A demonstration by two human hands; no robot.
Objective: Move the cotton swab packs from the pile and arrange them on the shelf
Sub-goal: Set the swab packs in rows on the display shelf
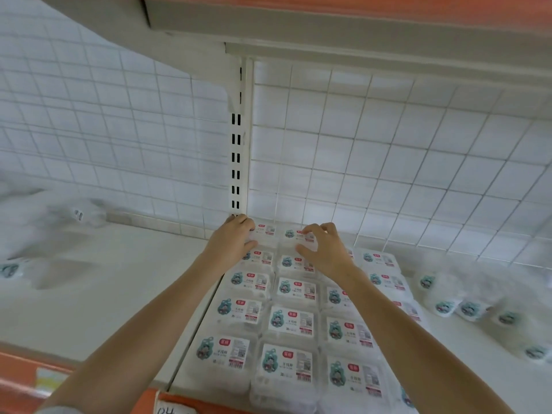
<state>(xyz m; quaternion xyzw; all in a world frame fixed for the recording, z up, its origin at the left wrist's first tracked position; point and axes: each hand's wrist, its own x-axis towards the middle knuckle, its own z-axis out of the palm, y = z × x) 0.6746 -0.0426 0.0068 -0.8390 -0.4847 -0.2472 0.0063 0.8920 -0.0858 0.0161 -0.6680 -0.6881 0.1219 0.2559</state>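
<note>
Flat clear cotton swab packs with white labels (291,321) lie in neat rows on the white shelf (104,294), running from the front edge to the wire-grid back. My left hand (234,237) grips the left edge of the rear-left pack (264,231) beside the slotted upright. My right hand (324,251) arches over the neighbouring rear pack (291,234), its spread fingertips touching the pack's top. A loose pile of packs (466,306) lies to the right of the rows.
A slotted white upright (237,156) and a wire-grid back panel (388,150) close off the rear. An upper shelf (328,28) hangs overhead. Blurred packs (10,270) and a plastic bag (80,215) sit far left. An orange price rail (27,380) edges the front.
</note>
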